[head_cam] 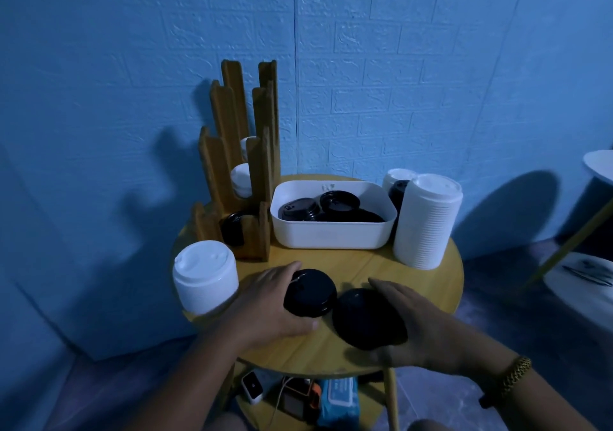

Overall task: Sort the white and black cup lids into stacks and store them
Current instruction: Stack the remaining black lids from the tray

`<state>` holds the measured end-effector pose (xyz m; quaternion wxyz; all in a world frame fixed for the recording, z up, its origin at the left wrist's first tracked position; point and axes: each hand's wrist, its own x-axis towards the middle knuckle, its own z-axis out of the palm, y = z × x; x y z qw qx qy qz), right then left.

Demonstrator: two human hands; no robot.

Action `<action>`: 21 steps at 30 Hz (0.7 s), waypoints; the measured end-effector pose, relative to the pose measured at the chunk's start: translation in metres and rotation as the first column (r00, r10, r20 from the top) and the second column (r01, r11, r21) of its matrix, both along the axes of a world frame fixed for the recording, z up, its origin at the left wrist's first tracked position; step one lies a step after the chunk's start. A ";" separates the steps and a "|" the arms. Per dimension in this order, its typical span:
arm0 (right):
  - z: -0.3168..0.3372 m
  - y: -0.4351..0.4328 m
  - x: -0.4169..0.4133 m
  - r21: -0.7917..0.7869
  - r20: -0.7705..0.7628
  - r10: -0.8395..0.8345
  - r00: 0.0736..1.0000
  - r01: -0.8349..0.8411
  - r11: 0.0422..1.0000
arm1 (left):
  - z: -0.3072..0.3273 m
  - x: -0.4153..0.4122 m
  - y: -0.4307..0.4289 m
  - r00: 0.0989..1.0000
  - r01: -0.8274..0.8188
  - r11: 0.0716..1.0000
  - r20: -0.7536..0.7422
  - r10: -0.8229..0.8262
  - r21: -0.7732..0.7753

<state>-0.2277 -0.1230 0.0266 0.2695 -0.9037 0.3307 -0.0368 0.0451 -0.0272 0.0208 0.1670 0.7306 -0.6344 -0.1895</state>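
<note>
Gripping one black stack (pixel 310 293), the left hand (pixel 265 303) sits beside the right hand (pixel 423 326), curled round another stack (pixel 366 318). Bumping could scatter lids.

Round table (pixel 358 265): white bin (pixel 331 233), wooden rack (pixel 215 165), probably lid stacks (pixel 426 221).

Rack (pixel 238 172) stood back-left on table (pixel 365 265); bin (pixel 331 231) sat just right of it, loose lids (pixel 331 208) inside. Tall stack (pixel 428 221) stood right of bin, short stack (pixel 205 278) before rack. At front, your left hand (pixel 262 308) held left pile (pixel 310 293), your right hand (pixel 421 324) held right pile (pixel 365 318), side by side.
</note>
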 end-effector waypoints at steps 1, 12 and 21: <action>-0.001 0.002 0.002 -0.007 0.015 -0.015 1.000 0.015 1.000 | -0.001 0.001 0.001 1.000 -0.005 1.000 -0.007 0.005 -0.009; 0.001 0.003 0.041 0.020 0.368 -0.194 0.909 0.200 0.980 | -0.010 0.001 0.001 0.993 -0.028 0.999 -0.119 0.023 -0.035; -0.007 -0.005 0.082 -0.049 0.236 0.029 0.971 -0.018 0.999 | -0.009 0.003 0.000 0.996 -0.001 1.000 -0.088 0.001 -0.006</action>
